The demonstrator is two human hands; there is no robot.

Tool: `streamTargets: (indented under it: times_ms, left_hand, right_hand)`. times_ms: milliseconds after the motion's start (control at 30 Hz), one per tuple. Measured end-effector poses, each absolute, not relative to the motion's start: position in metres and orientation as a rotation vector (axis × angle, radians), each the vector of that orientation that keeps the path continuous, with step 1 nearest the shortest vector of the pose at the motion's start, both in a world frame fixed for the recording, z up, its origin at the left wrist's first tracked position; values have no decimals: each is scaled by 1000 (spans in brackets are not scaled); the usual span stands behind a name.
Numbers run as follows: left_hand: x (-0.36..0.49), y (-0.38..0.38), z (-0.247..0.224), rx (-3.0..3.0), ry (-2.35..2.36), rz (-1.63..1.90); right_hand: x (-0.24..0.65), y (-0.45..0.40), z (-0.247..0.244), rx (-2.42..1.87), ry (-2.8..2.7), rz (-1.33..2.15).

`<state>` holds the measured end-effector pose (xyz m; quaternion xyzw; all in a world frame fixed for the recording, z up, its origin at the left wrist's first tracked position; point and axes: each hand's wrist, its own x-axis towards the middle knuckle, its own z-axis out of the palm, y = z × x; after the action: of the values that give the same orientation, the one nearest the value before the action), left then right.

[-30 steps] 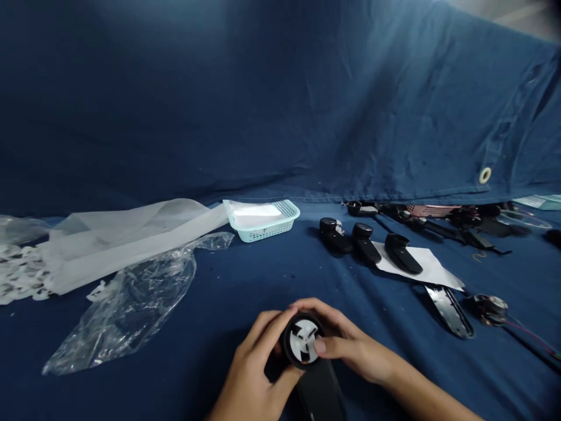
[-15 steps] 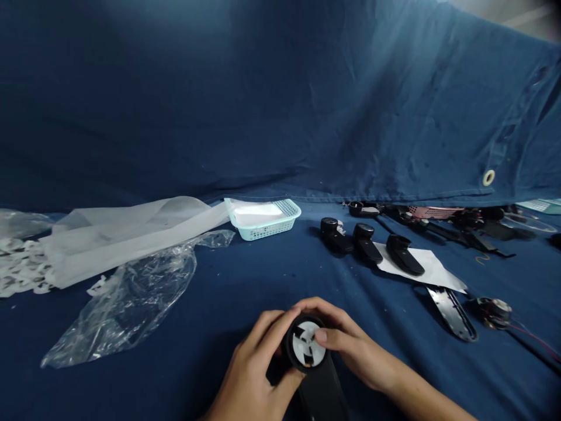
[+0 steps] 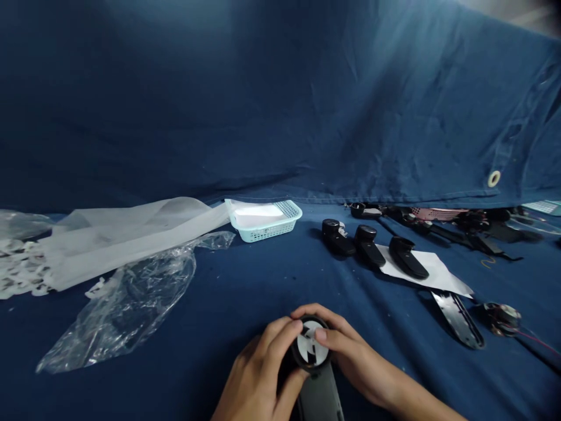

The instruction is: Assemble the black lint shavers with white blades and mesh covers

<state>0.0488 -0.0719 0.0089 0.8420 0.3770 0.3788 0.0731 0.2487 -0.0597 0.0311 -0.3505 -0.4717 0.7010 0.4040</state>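
A black housing (image 3: pixel 319 393) with a round head and a long flat body is held low in the centre. Inside its round head sits a white disc (image 3: pixel 311 347) with dark slots. My left hand (image 3: pixel 262 368) wraps the left side of the head, its index fingertip on the disc's upper left edge and its thumb low at the rim. My right hand (image 3: pixel 350 351) curls round the far and right side, with the thumb pressed on the disc. Parts of the housing are hidden behind the fingers.
A light blue basket (image 3: pixel 267 233) with white sheets stands ahead. Clear plastic (image 3: pixel 135 310) and a white bag (image 3: pixel 131 234) of small parts lie left. Several black housings (image 3: pixel 407 260), white paper (image 3: pixel 438 272), an elongated shell (image 3: pixel 458 321) and a wired part (image 3: pixel 502 318) lie right.
My left index finger has moved from the rim onto the white disc. The housing has tipped and shifted slightly, showing more of its long body.
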Motion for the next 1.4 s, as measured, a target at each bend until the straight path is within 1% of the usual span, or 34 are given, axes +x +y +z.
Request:
streamTargets:
  times_ms: [200, 467, 733, 933, 1100, 1200, 1333, 1400]
  left_hand:
    - [48, -71, 17, 2726, 1231, 981]
    - [48, -71, 10, 2763, 1221, 1067]
    - [49, -72, 13, 2775, 1242, 976]
    - [50, -74, 14, 2653, 1192, 958]
    - [55, -73, 21, 2508, 1217, 911]
    - [58, -80, 25, 2486, 1269, 888]
    - [49, -88, 43, 2308, 1356, 807]
    - [30, -91, 56, 2161, 1438, 852]
  right_hand:
    - [246, -59, 28, -784, -1083, 1870]
    - [248, -57, 31, -846, -1202, 1833]
    - [251, -58, 26, -904, -1212, 1788]
    - [246, -56, 30, -1018, -1262, 1681]
    - [244, -56, 26, -971, -1233, 1705]
    - [244, -62, 22, -1022, -1180, 1698]
    - [252, -63, 15, -1168, -1148, 1690]
    - [257, -57, 12, -1234, -1173, 1662]
